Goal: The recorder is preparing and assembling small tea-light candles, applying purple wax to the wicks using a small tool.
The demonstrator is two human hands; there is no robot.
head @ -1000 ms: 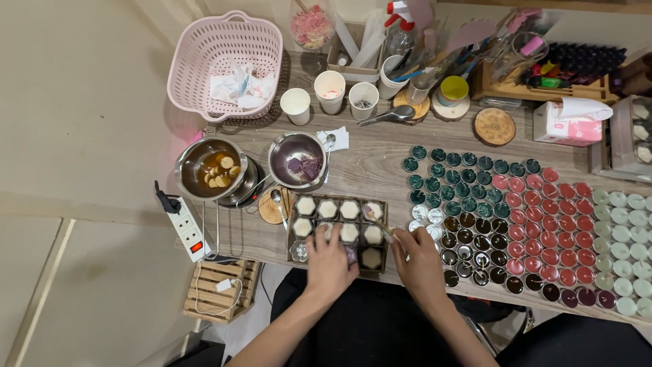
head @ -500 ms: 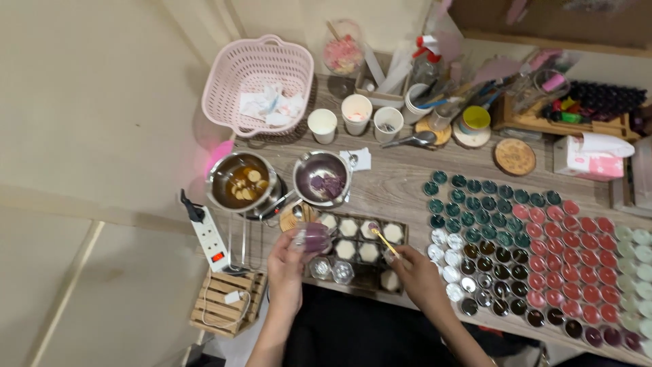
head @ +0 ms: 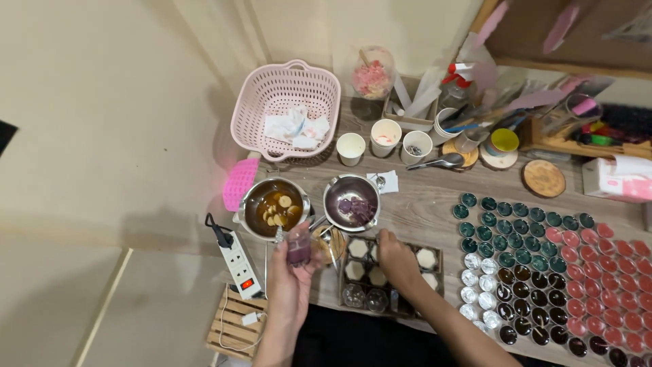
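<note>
— Checking containers first?
— Yes. Sitting at the back of the bench (head: pixel 421 197): a steel pot (head: pixel 274 207) holding amber liquid with pale wax pieces floating in it, and beside it a steel bowl (head: pixel 351 202) carrying purple wax lumps. Behind those, a pink basket (head: pixel 286 105) holding crumpled tissues, plus three paper cups (head: pixel 385 141) standing in a row.
— And nearer the front edge?
— Lying there, a dark mould tray (head: pixel 388 272) with hexagonal cells, most filled with off-white wax, two clear empty cups at its front. Spreading out to the right, rows of tealight cups (head: pixel 536 265) in teal, red, dark brown and clear.
— Hands?
— Left hand (head: pixel 291 278) raised just off the bench edge, fingers (head: pixel 282 248) clenched around a small clear cup (head: pixel 299 249) of purple wax, holding it upright between pot and tray. Right hand (head: pixel 396 257) reaching over the tray, palm down, fingers curled onto the middle cells; not possible to tell whether gripping anything.
</note>
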